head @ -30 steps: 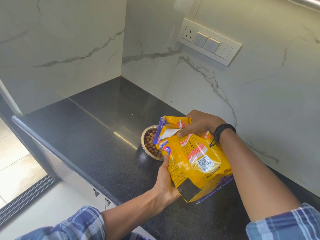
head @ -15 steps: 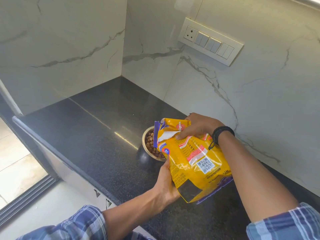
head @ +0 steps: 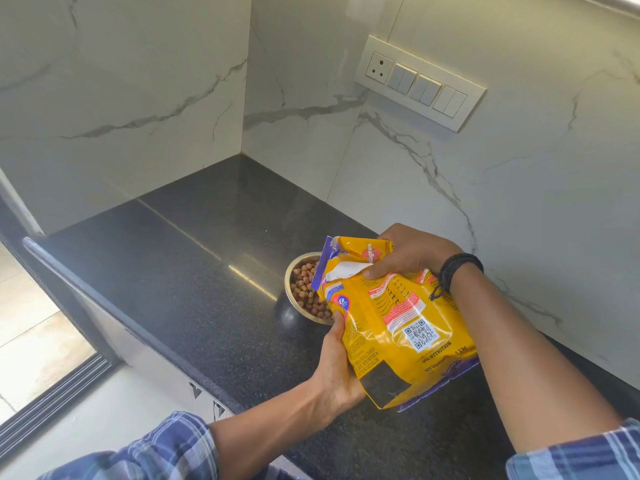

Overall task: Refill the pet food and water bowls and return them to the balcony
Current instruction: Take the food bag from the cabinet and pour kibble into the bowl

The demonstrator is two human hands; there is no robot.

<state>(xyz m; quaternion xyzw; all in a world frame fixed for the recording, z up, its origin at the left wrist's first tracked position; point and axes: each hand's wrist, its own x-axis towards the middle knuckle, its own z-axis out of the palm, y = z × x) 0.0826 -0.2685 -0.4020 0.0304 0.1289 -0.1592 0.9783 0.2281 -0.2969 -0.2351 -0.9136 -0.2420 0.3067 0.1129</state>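
Both hands clamped on bag (head: 398,323): left hand (head: 337,362) at side, right hand (head: 408,252) at torn top. Bag mouth overhung bowl (head: 304,292) edge; overtilt likely spilled kibble onto counter (head: 180,271).

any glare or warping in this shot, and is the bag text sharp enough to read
Head view: a bright glare streak runs along the dark countertop beside the food bowl; wide-angle bend curves the counter edge and switch panel; daylight washes out the floor at left; the yellow bag is sharp, large print legible, fine print not.
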